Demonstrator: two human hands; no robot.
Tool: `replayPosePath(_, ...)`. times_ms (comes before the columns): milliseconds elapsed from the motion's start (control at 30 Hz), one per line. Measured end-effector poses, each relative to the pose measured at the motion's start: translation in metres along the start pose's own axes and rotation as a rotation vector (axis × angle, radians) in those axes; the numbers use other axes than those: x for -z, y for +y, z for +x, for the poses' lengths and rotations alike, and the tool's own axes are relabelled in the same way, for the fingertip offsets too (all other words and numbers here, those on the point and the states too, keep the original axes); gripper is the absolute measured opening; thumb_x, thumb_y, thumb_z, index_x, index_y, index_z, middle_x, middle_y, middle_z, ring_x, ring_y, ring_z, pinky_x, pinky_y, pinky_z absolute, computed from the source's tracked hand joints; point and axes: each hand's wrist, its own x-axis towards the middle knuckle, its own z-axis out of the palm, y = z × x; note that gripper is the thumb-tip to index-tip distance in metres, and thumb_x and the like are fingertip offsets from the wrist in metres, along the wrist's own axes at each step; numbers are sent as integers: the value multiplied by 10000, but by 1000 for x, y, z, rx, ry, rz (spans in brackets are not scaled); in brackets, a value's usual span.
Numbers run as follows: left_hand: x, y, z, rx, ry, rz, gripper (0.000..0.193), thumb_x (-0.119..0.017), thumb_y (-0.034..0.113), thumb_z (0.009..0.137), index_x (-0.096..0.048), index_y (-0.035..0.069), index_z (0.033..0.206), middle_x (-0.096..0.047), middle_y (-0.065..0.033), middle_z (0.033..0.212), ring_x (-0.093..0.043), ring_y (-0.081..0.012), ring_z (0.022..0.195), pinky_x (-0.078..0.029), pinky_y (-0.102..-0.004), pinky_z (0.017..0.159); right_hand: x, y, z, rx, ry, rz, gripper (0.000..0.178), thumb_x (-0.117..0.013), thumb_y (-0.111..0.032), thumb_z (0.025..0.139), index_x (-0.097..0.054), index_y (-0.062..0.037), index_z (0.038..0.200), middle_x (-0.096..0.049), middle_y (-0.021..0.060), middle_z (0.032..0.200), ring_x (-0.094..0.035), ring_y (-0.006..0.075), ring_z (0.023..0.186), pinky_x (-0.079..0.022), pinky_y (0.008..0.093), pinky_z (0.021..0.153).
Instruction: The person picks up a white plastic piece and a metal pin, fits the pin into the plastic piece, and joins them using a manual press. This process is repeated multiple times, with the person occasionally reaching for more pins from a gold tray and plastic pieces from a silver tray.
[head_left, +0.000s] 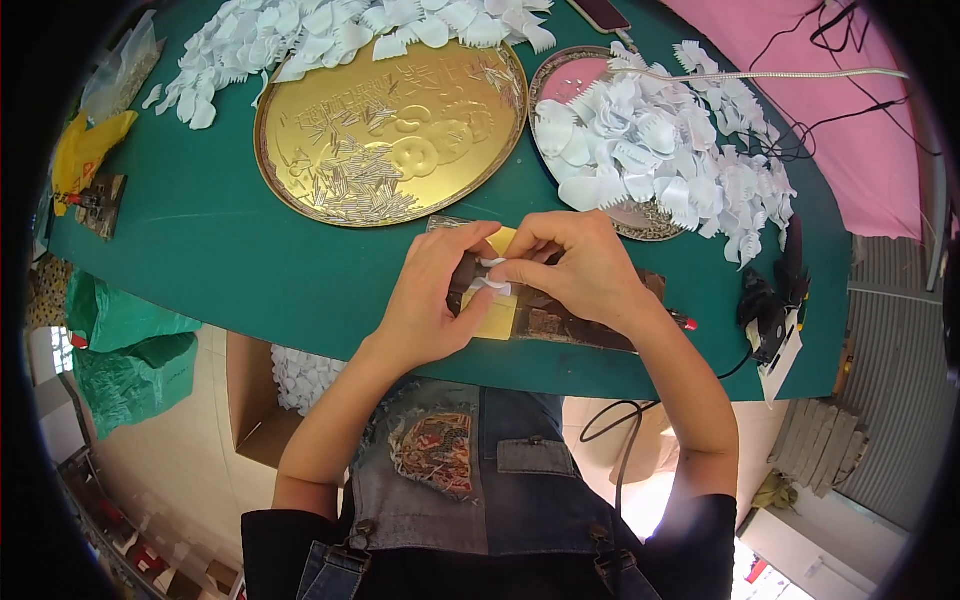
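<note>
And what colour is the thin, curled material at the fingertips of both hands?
The thin, curled material is white, best seen in the head view.

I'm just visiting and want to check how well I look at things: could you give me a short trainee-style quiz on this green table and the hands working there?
1. True or false: the left hand and the right hand are each resting on a different tray.
2. Where is the cardboard box relative to the green tabletop? A) on top of it; B) lower than it; C) hanging above it.
3. What lies scattered on the gold oval tray?

Key:
1. False: their fingertips come together at a small white piece in front of the trays.
2. B.
3. Many slim silvery rods.
</note>
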Motion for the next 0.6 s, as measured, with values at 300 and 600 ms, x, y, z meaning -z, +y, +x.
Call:
replayPosePath(300,7,-3,4,-69,-43,72,307,-682,46,750,-648,44,1056,-627,-112,1019,-578,-323,979,-430,-408,907,17,-4,56,64,2,-146,184,-752,-199,825,-733,-35,906,-723,77,793,-671,190,714,-526,319,680)
replayPosePath(600,4,0,7,-57,-62,37,236,-690,76,767,-649,68,999,-595,-97,986,-548,-316,950,-412,-399,884,-7,27,138,112,172,-700,191,-626,-185,914,-666,-15,993,-701,174,955,-678,358,899,-533,454,782)
